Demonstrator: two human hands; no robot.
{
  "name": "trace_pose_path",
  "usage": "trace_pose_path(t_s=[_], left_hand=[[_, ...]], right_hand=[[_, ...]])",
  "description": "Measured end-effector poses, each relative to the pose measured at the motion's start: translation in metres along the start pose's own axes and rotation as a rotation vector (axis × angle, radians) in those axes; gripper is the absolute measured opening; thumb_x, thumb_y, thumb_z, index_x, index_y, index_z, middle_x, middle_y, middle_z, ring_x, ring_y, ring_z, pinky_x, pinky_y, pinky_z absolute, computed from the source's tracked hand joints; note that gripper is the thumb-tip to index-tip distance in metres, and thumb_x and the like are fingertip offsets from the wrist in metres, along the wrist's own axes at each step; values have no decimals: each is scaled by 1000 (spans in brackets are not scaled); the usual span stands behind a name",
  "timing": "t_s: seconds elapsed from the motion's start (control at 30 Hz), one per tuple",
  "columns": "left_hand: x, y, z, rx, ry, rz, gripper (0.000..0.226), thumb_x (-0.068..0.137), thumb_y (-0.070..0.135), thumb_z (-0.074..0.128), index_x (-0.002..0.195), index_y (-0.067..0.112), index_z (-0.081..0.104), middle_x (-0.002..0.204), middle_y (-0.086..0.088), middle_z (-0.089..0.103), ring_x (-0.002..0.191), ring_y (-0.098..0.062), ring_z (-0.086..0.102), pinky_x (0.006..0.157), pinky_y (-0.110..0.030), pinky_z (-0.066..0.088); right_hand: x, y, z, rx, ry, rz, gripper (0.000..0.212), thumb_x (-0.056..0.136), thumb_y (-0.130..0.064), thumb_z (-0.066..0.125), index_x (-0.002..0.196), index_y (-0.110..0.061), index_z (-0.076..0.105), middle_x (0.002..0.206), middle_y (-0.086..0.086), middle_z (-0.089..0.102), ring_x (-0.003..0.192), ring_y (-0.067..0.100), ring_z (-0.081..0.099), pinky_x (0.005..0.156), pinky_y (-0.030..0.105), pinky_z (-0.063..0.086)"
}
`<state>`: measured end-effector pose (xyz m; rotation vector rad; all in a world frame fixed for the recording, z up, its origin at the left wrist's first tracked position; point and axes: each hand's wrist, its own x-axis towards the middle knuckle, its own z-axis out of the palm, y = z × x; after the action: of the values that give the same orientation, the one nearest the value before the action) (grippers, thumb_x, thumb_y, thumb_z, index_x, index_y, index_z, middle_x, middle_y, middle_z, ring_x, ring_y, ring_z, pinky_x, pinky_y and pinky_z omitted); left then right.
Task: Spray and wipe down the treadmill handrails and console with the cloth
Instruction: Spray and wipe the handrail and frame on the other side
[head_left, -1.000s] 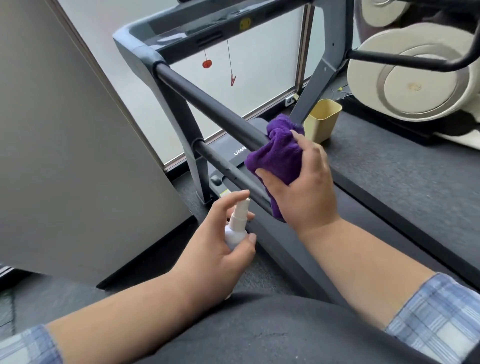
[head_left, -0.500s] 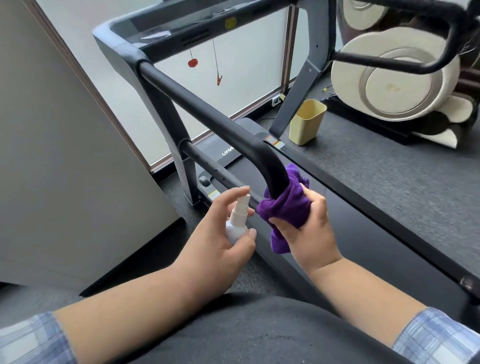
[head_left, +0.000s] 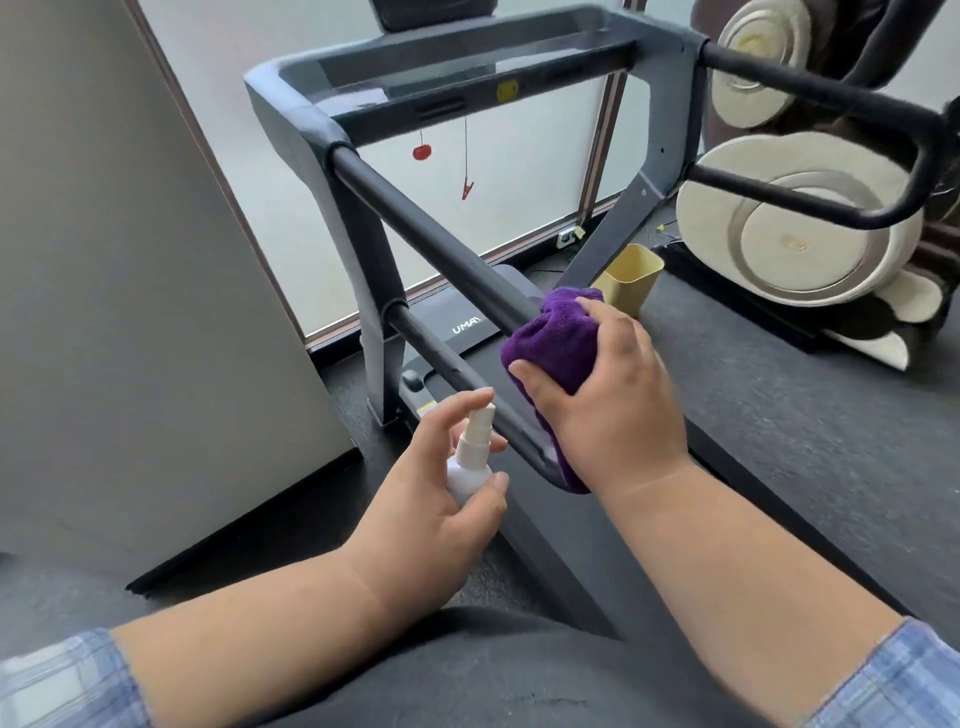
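Observation:
The treadmill's left handrail (head_left: 436, 244) is a black padded bar running from the grey console (head_left: 467, 73) down toward me. My right hand (head_left: 608, 395) grips a purple cloth (head_left: 556, 348) wrapped over the near stretch of this bar, above its curved end. My left hand (head_left: 436, 499) holds a small white spray bottle (head_left: 470, 457) just left of the lower rail (head_left: 441, 358), nozzle up and index finger raised beside the pump. The right handrail (head_left: 821, 93) crosses the upper right.
A grey panel (head_left: 130, 312) stands close on the left. A yellow bin (head_left: 631, 278) sits on the floor beyond the cloth. A cream and brown massage chair (head_left: 810, 244) fills the right background. The treadmill belt (head_left: 779, 415) lies under my right arm. Frosted windows are behind.
My right hand has slid the cloth back up the handrail from its curved near end. The view has tilted up, showing more of the console. My left hand keeps the bottle in place.

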<state>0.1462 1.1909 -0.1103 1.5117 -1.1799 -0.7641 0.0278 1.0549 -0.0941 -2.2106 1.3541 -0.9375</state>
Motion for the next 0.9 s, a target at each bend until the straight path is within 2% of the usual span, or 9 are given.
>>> trace_pose_path(t_s=[0.2,0.33,0.4,0.53,0.6,0.67,0.77,0.9], left_hand=[[10,-5,-8,-38,19,-16,69,90,4,62,117,64,40,105,15,59,62,-4,51,65,-14,47],[22,-6,-12,-81,-9,-3,66,88,7,63,119,61,41,104,22,58,82,-11,58,70,-12,47],[30,-9,-19,-88,-16,4,68,88,5,63,119,62,42,104,22,58,88,-6,58,72,-11,46],[52,-15,-45,-82,-3,18,71,88,4,64,117,65,42,103,22,59,91,0,59,76,-10,44],[66,-16,-62,-79,-7,28,67,86,11,63,117,67,41,103,23,58,84,1,58,75,-10,43],[82,-18,-80,-89,-5,33,66,86,11,62,118,65,41,105,18,59,81,3,57,74,-11,44],[107,-22,-107,-114,26,64,62,86,9,62,120,58,44,109,8,59,88,3,58,75,-8,43],[138,-35,-138,-131,33,64,61,84,18,60,117,66,42,108,9,60,81,0,59,74,-12,46]], right_hand=[[30,-32,-4,-339,-158,-92,73,79,-69,65,133,-22,47,121,4,57,109,26,56,89,37,47],[68,-58,10,-564,-334,-129,77,78,-72,64,126,-15,44,119,11,57,110,32,58,86,40,49],[85,-69,24,-599,-388,-121,77,80,-72,63,125,-13,43,121,11,55,111,33,57,84,41,48],[115,-91,56,-633,-392,-108,79,82,-72,61,128,-11,41,125,13,53,115,33,57,84,41,48],[128,-101,74,-665,-370,-117,80,83,-70,61,130,-9,40,127,15,52,118,35,54,88,43,49],[140,-111,93,-704,-350,-126,81,84,-69,61,131,-8,38,128,16,51,118,36,53,91,47,50],[160,-127,118,-734,-344,-117,80,86,-67,59,133,-7,37,129,17,50,118,36,52,91,48,51],[191,-147,142,-676,-354,-80,77,86,-67,60,133,-9,39,130,15,51,120,35,52,91,46,48]])
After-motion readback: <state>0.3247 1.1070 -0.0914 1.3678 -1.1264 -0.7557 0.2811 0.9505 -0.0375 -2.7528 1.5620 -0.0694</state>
